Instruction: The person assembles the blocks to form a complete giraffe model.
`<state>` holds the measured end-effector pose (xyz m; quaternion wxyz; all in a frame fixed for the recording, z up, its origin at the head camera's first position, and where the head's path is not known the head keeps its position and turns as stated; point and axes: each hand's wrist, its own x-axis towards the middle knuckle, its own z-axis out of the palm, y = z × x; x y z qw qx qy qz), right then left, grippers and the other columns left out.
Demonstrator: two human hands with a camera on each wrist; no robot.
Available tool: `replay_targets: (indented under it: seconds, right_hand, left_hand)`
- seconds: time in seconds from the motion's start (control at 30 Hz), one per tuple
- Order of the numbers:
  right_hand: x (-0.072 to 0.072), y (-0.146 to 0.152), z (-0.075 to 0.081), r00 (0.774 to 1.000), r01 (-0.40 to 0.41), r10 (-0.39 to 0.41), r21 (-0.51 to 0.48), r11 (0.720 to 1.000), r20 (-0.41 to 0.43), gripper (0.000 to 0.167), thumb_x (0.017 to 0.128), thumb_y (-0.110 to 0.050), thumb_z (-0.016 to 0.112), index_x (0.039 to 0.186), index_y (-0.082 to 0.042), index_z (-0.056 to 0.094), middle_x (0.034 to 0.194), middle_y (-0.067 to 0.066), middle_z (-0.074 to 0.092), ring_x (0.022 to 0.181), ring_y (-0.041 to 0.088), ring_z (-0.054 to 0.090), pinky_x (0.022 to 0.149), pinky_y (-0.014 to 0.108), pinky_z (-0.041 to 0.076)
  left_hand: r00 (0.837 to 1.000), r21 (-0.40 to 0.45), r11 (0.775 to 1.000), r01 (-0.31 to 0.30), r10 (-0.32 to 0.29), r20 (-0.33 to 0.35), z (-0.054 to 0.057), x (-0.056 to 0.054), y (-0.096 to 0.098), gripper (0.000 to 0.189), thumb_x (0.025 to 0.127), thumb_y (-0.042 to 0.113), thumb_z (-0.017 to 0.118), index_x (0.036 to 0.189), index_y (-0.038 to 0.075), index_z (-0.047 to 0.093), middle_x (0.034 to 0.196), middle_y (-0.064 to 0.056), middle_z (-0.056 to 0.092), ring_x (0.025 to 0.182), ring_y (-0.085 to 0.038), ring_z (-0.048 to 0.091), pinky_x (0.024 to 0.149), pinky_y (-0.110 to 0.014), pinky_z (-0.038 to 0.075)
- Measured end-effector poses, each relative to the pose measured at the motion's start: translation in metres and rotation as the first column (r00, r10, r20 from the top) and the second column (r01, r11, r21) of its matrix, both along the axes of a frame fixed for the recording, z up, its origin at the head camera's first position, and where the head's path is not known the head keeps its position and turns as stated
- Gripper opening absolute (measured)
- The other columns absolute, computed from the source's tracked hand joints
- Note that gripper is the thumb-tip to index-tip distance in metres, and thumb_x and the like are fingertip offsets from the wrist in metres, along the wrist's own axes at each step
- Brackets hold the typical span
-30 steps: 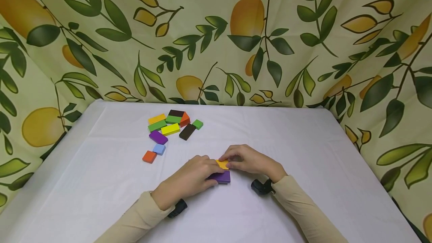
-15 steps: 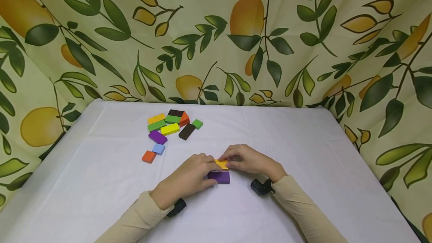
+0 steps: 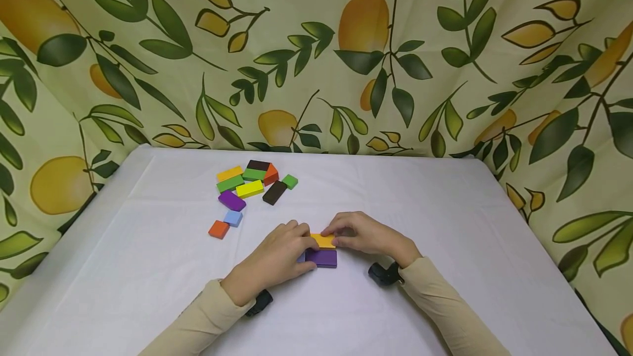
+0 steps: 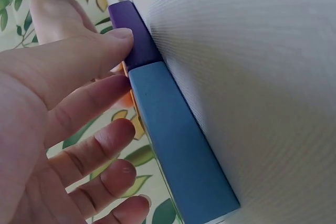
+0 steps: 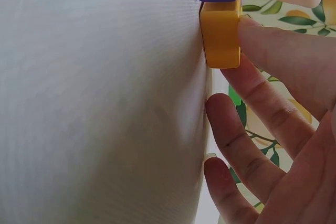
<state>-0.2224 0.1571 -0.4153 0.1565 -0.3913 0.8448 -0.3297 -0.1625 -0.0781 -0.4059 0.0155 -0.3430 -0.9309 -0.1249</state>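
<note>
In the head view, a yellow-orange block [image 3: 323, 241] lies directly behind a purple block [image 3: 323, 259] on the table. The left hand [image 3: 277, 251] spans the purple block's left end, thumb at its near side and index fingertip close to the seam with the yellow-orange block. Its other fingers hang loosely curved in the left wrist view. A blue block [image 4: 178, 140] sits end to end with the purple one, mostly hidden under that hand from above. The right hand [image 3: 368, 232] pinches the right end of the yellow-orange block between thumb and index finger, its remaining fingers apart from it.
Toward the back left is a loose group of blocks, including a yellow block [image 3: 249, 189], a dark brown block [image 3: 274, 193] and a purple one [image 3: 232, 200]. Nearer lie a light blue block [image 3: 233, 218] and a red-orange block [image 3: 218, 229]. White cloth [image 3: 420, 202] covers the table.
The left hand has shifted slightly back and left, uncovering more of the purple and yellow-orange blocks. The right hand keeps its pinch in nearly the same place.
</note>
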Motion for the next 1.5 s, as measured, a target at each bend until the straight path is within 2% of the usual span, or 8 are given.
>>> replay_targets:
  seconds: [0.6,0.87,1.07,1.13,1.23,1.37,1.5]
  right_hand:
    - [0.000,0.000,-0.002,1.000,-0.019,0.019,-0.013,1.000,-0.009,0.025,0.093,-0.009,0.068,0.118,-0.010,0.072,0.113,0.001,0.071,0.108,0.014,0.064,0.098,0.030,0.051]
    - [0.000,0.000,-0.001,1.000,-0.016,0.016,-0.016,1.000,0.002,0.025,0.093,-0.008,0.068,0.117,-0.010,0.073,0.112,0.000,0.071,0.108,0.014,0.064,0.098,0.030,0.051]
    - [0.001,0.000,-0.001,1.000,-0.013,0.013,-0.013,1.000,0.002,0.025,0.093,-0.008,0.068,0.117,-0.010,0.073,0.112,0.000,0.071,0.108,0.014,0.064,0.098,0.031,0.051]
    - [0.001,0.000,0.000,1.000,-0.011,0.011,-0.012,1.000,0.001,0.025,0.093,-0.008,0.068,0.117,-0.010,0.073,0.112,0.000,0.071,0.108,0.015,0.064,0.099,0.031,0.051]
    - [0.001,0.000,0.000,1.000,-0.010,0.010,-0.009,1.000,-0.002,0.025,0.093,-0.008,0.068,0.118,-0.010,0.073,0.112,0.000,0.071,0.108,0.015,0.064,0.099,0.031,0.051]
    - [0.001,0.000,-0.001,1.000,-0.015,0.015,-0.009,1.000,-0.008,0.025,0.093,-0.008,0.068,0.117,-0.010,0.073,0.112,0.000,0.071,0.108,0.014,0.064,0.098,0.031,0.051]
    - [0.000,0.000,-0.001,1.000,-0.016,0.016,-0.008,1.000,-0.009,0.025,0.093,-0.008,0.068,0.117,-0.010,0.073,0.112,0.000,0.071,0.107,0.013,0.064,0.097,0.030,0.051]
  left_hand:
    - [0.998,0.020,0.999,-0.046,0.047,-0.036,-0.005,0.001,-0.001,0.024,0.079,0.039,0.082,0.088,0.021,0.070,0.092,0.007,0.061,0.081,-0.010,0.045,0.071,-0.024,0.040]
    - [0.997,0.044,0.998,-0.047,0.044,0.063,-0.001,-0.004,-0.006,0.037,0.081,0.038,0.081,0.111,0.019,0.072,0.104,0.004,0.063,0.088,-0.012,0.048,0.074,-0.026,0.041]
    - [0.995,0.023,0.997,0.069,-0.070,0.065,-0.001,-0.002,-0.007,0.038,0.085,0.036,0.078,0.122,0.029,0.072,0.111,0.002,0.061,0.092,-0.012,0.047,0.076,-0.025,0.041]
    - [0.994,0.009,0.997,0.082,-0.082,0.068,-0.002,-0.001,-0.007,0.036,0.087,0.037,0.076,0.122,0.032,0.072,0.114,0.001,0.060,0.094,-0.012,0.046,0.076,-0.024,0.040]
    - [0.994,0.017,0.996,0.082,-0.083,0.069,-0.001,-0.001,-0.008,0.031,0.086,0.036,0.077,0.117,0.032,0.074,0.116,-0.001,0.060,0.096,-0.014,0.046,0.078,-0.026,0.041]
    - [0.995,0.049,0.996,0.074,-0.077,0.067,0.004,-0.003,-0.013,0.038,0.084,0.033,0.080,0.121,0.029,0.072,0.113,-0.001,0.060,0.094,-0.015,0.048,0.078,-0.028,0.042]
    - [0.991,0.047,0.999,0.023,-0.029,0.130,0.013,-0.007,-0.021,0.040,0.084,0.030,0.080,0.123,0.025,0.071,0.112,0.001,0.061,0.096,-0.015,0.051,0.082,-0.031,0.045]
